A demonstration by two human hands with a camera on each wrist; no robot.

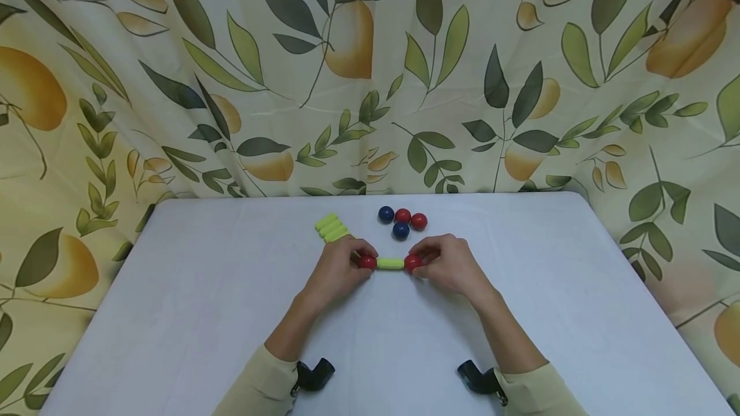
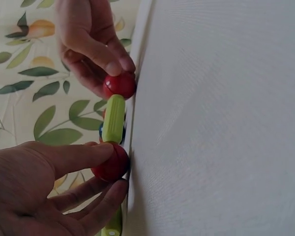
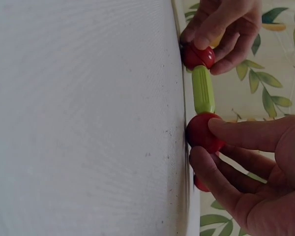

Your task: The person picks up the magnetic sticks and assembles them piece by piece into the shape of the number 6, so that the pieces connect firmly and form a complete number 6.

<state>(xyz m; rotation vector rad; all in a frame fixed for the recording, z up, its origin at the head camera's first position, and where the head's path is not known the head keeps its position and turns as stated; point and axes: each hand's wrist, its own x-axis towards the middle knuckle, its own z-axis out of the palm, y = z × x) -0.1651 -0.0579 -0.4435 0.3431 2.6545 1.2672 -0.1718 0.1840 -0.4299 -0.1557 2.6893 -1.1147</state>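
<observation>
Cropped sleeves (image 1: 260, 381) lead to both hands (image 1: 336, 269), fingers (image 2: 83, 158) pinching red balls (image 1: 367, 263) (partly hidden) touching a green rod (image 1: 390, 263).

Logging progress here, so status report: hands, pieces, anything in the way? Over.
Left hand: grip on red ball. Right hand: grip on second red ball. Green rod between, touching both. Loose rods, loose balls beyond; nothing seen blocking.

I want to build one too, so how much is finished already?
Looks done: one green stick meets a red ball at each end. In hand: the left grip and right grip each pinch one of those balls. Probably left: the other green sticks, two blue balls and two more red balls lying farther back. Whether it's stuck, I can't tell.
</observation>
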